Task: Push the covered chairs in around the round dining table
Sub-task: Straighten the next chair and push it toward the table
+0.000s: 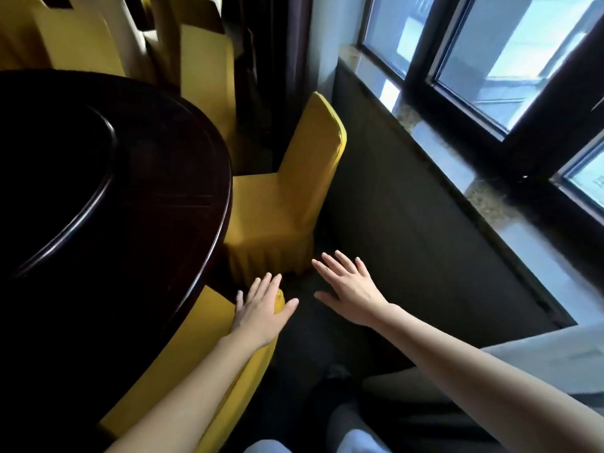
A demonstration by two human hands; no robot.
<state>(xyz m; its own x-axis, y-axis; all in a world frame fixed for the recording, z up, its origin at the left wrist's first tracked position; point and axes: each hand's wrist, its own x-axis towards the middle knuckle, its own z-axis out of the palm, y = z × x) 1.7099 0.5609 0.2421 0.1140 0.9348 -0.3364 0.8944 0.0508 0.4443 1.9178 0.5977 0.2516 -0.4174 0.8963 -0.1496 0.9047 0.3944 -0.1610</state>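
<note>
A dark round dining table fills the left of the head view. A yellow-covered chair stands at its right edge, seat partly under the rim. A second yellow-covered chair is close below me, pushed against the table. My left hand lies over the top of this near chair's back with fingers straight. My right hand hovers open in the air to the right, over the dark floor, touching nothing.
More yellow-covered chairs stand stacked or crowded at the back. A dark curtain hangs behind them. A dark wall panel and stone window sill run along the right, leaving a narrow strip of floor.
</note>
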